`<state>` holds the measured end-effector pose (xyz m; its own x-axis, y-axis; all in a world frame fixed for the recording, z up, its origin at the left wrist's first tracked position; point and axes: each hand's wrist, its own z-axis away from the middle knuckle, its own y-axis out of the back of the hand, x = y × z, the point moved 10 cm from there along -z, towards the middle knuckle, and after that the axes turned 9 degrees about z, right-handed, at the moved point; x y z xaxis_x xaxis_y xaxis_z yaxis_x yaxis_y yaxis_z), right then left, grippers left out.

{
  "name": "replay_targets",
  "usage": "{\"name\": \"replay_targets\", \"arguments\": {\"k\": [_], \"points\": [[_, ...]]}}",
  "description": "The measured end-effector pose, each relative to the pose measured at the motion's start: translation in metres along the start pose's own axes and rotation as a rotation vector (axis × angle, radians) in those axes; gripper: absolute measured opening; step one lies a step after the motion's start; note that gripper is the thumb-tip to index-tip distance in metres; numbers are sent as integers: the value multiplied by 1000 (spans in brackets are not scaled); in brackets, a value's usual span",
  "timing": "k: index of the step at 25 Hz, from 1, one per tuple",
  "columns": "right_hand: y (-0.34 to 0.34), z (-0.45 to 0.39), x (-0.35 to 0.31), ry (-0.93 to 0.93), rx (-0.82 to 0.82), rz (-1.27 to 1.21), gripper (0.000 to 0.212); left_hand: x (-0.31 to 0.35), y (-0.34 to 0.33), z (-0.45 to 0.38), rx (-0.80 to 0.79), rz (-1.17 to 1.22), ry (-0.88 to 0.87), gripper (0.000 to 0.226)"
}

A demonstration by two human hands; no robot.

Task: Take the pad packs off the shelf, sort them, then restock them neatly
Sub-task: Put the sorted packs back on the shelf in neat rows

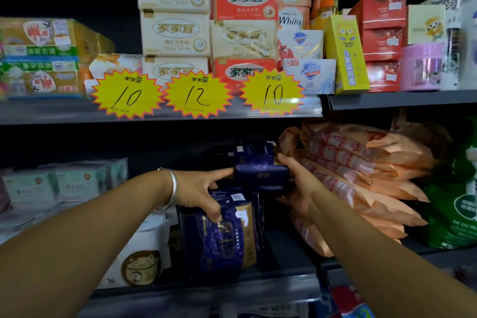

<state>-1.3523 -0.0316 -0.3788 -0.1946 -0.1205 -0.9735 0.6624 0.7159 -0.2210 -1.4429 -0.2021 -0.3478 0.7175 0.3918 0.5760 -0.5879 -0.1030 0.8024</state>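
Fingers (pixel 219 172) of left hand (pixel 198 188) spread and mostly straight, index tip pressed to left end of small navy pack (pixel 260 175), thumb down on top of big navy pack (pixel 227 235) at 6 o'clock from it. Right hand (pixel 296 183) cupped round right end of small pack, fingers curled behind it, thumb (pixel 284 159) over top edge. Small pack held between both hands at centre, above lower shelf (pixel 232 284). Big pack upright on that shelf, more navy packs (pixel 255 152) stacked at 12 o'clock behind. Orange packs (pixel 361 175) piled at 3 o'clock, touching right hand. White cat box (pixel 136 253) at 8 o'clock. Silver bangle (pixel 171 188) on left wrist. Soap boxes (pixel 175 10) on shelf above.
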Motion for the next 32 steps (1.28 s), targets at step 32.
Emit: {"name": "replay_targets", "arguments": {"k": [32], "points": [[23,20,20,-127,-159,216,16,-10,36,1,236,-8,-38,89]]}}
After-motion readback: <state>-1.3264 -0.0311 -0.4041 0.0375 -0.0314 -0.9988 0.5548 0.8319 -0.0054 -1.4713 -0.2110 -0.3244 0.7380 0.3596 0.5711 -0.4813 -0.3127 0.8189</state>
